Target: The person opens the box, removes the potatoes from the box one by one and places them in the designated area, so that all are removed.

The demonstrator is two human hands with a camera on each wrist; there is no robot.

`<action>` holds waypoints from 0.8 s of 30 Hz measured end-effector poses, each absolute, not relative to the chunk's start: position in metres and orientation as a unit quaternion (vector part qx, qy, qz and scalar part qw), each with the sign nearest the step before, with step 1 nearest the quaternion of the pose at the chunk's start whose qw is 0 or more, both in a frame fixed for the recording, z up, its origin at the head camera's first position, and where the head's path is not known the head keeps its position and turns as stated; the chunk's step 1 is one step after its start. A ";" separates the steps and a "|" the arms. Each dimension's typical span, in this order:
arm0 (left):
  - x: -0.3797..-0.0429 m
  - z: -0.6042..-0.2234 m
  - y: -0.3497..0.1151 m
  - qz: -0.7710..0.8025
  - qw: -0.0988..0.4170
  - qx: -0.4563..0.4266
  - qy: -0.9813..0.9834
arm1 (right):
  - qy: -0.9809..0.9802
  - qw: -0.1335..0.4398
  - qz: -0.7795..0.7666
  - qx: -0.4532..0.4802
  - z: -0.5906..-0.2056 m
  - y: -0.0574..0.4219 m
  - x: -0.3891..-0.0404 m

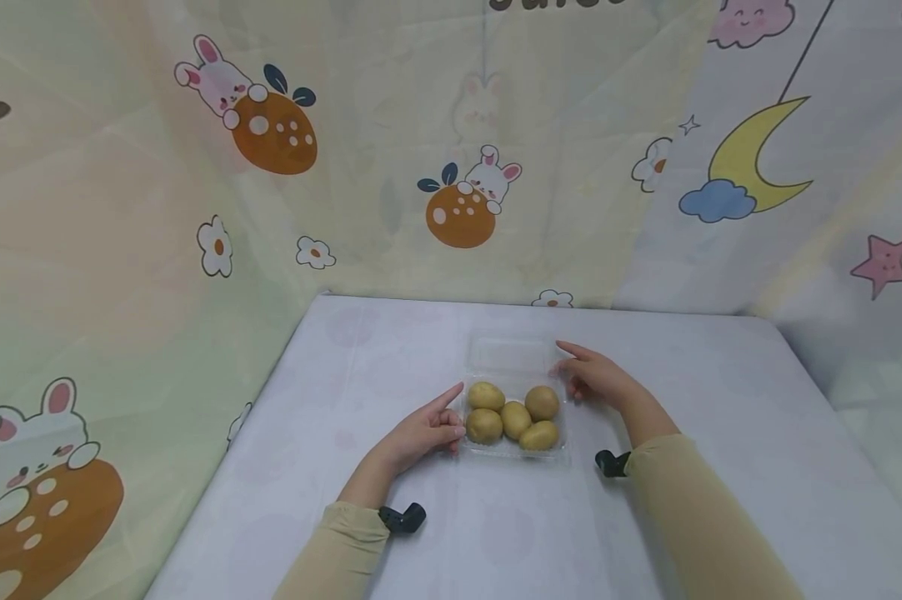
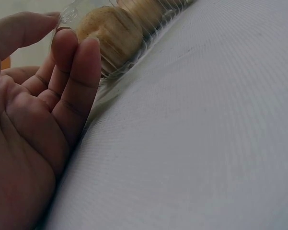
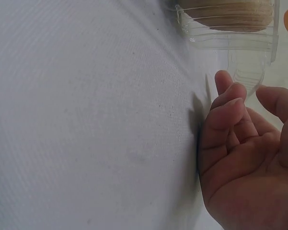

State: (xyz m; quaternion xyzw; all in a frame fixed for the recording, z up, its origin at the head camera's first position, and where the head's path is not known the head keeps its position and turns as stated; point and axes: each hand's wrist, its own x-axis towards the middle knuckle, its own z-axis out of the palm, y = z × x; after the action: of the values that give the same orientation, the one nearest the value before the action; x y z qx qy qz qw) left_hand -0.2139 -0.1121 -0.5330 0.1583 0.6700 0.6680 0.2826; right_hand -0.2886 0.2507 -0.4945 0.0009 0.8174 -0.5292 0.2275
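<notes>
A clear plastic container (image 1: 505,453) stands open on the table, with its lid (image 1: 507,353) folded back on the far side. Several yellow-brown potatoes (image 1: 516,420) lie inside it. At the container's left wall, my left hand (image 1: 421,435) pinches the rim between thumb and curled fingers, while its index finger points forward along the side. My right hand (image 1: 603,379) is at the lid's right edge, which sits between the thumb and fingertips in the right wrist view. A potato (image 2: 112,36) shows through the clear wall beside my left fingertips.
A white cloth covers the table (image 1: 496,533). Behind it and at the sides hangs a printed curtain (image 1: 376,183) with rabbits, flowers and a moon. Each wrist carries a small black camera, the left one (image 1: 403,518) near the sleeve cuff.
</notes>
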 end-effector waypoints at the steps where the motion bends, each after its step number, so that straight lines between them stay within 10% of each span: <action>1: -0.214 -0.533 -0.112 0.668 0.283 0.159 0.670 | 0.817 0.228 -0.530 0.003 -0.495 0.251 -0.288; 24: -0.215 -0.533 -0.112 0.666 0.283 0.162 0.671 | 0.812 0.244 -0.530 0.014 -0.491 0.248 -0.286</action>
State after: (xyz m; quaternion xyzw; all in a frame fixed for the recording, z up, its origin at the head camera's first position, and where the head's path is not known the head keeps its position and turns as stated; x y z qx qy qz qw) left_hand -0.2148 -0.1119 -0.5331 0.1622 0.6708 0.6662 0.2827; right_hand -0.2861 0.2480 -0.4913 0.0143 0.8122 -0.5298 0.2439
